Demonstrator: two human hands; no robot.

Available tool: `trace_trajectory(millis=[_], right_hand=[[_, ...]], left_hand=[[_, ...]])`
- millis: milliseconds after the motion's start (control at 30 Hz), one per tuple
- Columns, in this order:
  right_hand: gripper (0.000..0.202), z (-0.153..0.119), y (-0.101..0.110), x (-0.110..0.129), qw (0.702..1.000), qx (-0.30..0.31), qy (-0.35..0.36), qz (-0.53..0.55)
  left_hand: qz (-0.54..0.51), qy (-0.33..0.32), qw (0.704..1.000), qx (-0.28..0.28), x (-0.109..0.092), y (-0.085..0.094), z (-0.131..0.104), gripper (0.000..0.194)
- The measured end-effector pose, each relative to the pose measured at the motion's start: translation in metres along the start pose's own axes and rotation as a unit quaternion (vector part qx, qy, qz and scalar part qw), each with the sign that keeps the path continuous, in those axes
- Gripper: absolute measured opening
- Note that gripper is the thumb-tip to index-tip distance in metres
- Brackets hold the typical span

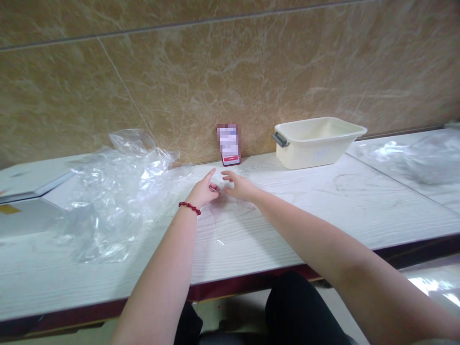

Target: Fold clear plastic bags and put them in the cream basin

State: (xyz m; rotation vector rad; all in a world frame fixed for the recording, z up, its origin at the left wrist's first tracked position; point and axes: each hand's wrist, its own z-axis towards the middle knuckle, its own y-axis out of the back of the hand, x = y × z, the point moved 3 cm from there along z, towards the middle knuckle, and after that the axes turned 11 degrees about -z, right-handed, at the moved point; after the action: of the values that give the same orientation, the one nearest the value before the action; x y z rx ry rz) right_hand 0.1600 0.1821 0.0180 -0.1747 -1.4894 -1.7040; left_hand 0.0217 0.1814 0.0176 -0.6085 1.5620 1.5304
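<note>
Both hands are close together over the middle of the white wood-grain table [283,215]. My left hand [205,190], with a red bead bracelet at the wrist, has its thumb or forefinger pointing up and the other fingers curled; whether it holds anything is too unclear to tell. Facing it, my right hand [237,185] has its fingers apart. Something clear, perhaps thin plastic, shows faintly between and below the hands. Just behind them a phone [229,145] leans upright against the wall. A heap of clear plastic bags [118,191] lies to the left of my left hand.
A cream plastic bin [311,152] with a grey handle clip stands at the back right, against the marble-patterned wall [201,86]. More clear plastic [427,155] lies at the far right. A white box [32,211] sits at the left. The table's dark front edge [230,282] runs above the person's knees.
</note>
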Motion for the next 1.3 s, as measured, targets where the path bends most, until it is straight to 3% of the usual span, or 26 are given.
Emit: trace_trajectory(millis=[300, 500, 867, 1067, 1300], right_hand=[[0.062, 0.000, 0.001, -0.004, 0.997, 0.067, 0.041, 0.016], [0.057, 0.002, -0.002, -0.008, 0.996, 0.073, 0.048, 0.024], [0.024, 0.005, 0.016, -0.005, 0.985, -0.004, 0.148, -0.086], [0.015, 0.006, 0.020, -0.009, 0.974, -0.021, 0.192, -0.116], [0.017, 0.006, 0.013, -0.013, 0.968, 0.014, 0.188, -0.164]], left_hand=[[-0.030, 0.007, 0.998, 0.051, -0.009, -0.004, -0.006, 0.083], [-0.029, 0.002, 0.998, 0.058, -0.011, -0.003, -0.007, 0.083], [-0.022, -0.009, 0.998, 0.058, -0.004, -0.002, -0.003, 0.074], [0.092, -0.010, 0.996, -0.021, 0.000, 0.027, -0.003, 0.034], [0.216, -0.019, 0.975, 0.046, 0.006, 0.036, -0.007, 0.033]])
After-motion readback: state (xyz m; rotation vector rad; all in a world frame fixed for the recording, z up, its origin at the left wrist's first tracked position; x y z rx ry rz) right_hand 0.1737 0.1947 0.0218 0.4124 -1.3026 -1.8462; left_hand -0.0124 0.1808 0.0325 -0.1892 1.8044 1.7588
